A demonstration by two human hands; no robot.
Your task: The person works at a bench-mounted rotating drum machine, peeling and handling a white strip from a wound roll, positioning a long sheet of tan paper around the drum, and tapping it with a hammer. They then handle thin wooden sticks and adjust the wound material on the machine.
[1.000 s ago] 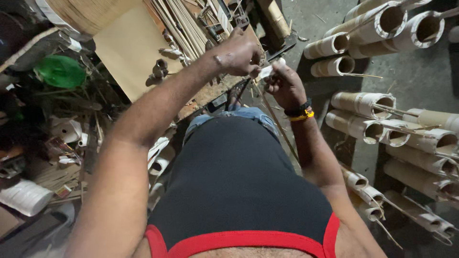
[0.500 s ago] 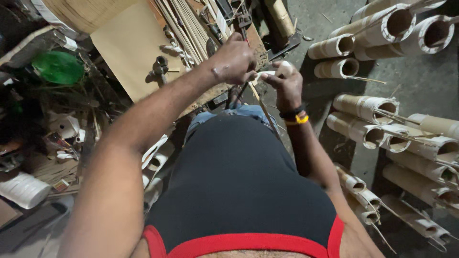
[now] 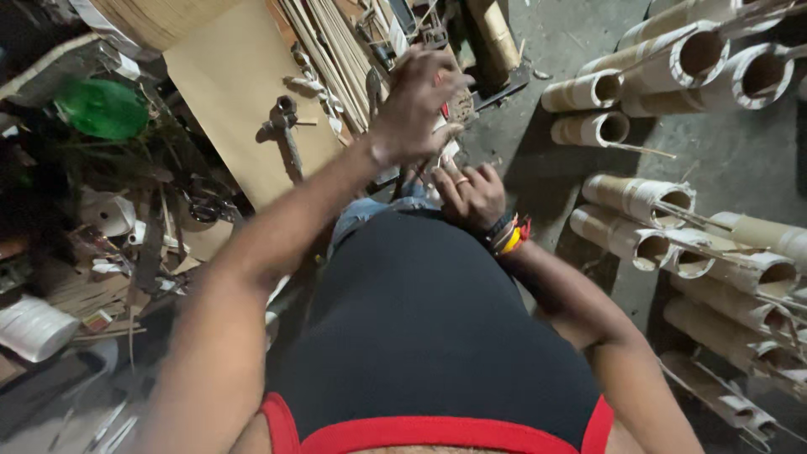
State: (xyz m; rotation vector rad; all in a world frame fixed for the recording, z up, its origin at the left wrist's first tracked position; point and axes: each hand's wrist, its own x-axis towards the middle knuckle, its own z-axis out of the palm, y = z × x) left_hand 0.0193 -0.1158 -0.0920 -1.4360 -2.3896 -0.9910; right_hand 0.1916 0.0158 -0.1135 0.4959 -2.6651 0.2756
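With the left hand (image 3: 418, 105) clenched above a thin pale bamboo sliver (image 3: 445, 155) and the right hand (image 3: 471, 195) grasping it low — best kept braced near the lap, pulls short.

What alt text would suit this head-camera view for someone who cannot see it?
Seen from above, a person's left hand is raised over the right hand, working something small, blurred. Cut bamboo tubes lie right; thin strips and clutter left.
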